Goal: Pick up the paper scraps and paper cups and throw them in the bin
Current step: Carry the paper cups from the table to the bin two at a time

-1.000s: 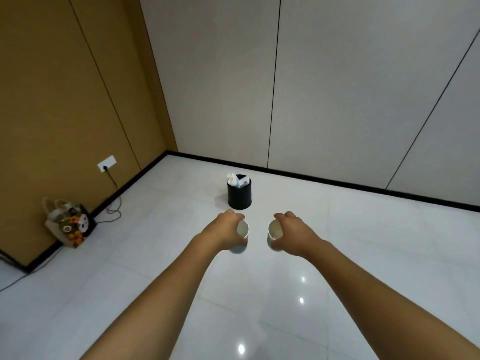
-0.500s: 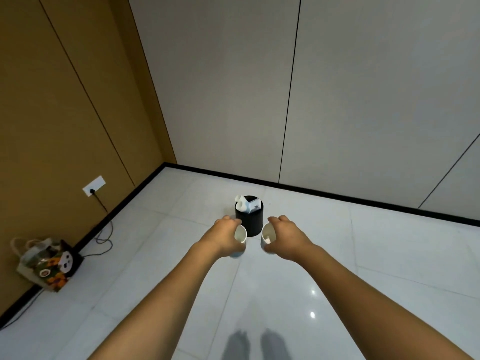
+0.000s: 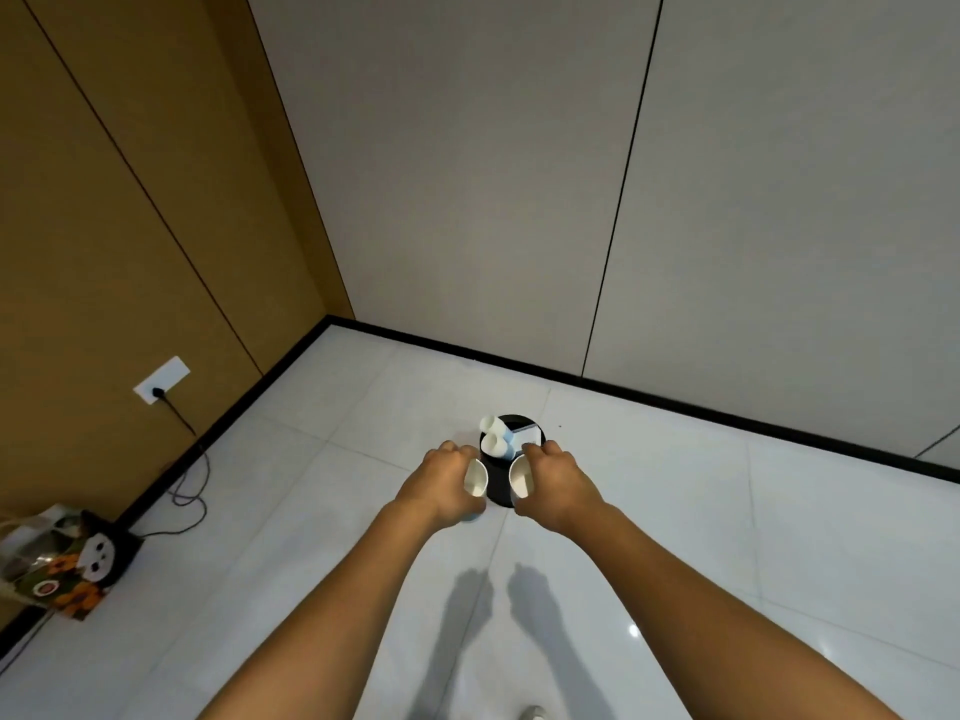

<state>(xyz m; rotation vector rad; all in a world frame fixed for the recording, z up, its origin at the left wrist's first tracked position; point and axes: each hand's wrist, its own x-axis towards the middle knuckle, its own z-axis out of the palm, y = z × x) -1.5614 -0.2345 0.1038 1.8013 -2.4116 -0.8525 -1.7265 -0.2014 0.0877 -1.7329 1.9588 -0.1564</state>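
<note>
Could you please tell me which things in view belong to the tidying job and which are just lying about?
Part of the job:
left hand gripping a paper cup
right hand gripping a second cup
black bin, cups already inside

Just lying about:
printed bag
wall socket
cable

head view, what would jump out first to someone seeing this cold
Two bare forearms reach out from the bottom edge, and each hand grips a white paper cup: the left hand holds the left cup, the right hand holds the right cup. Just beyond them a small black bin stands on the glossy white floor, with cups and paper already poking out of its top. At far left a patterned bag leans by the brown wall.
</note>
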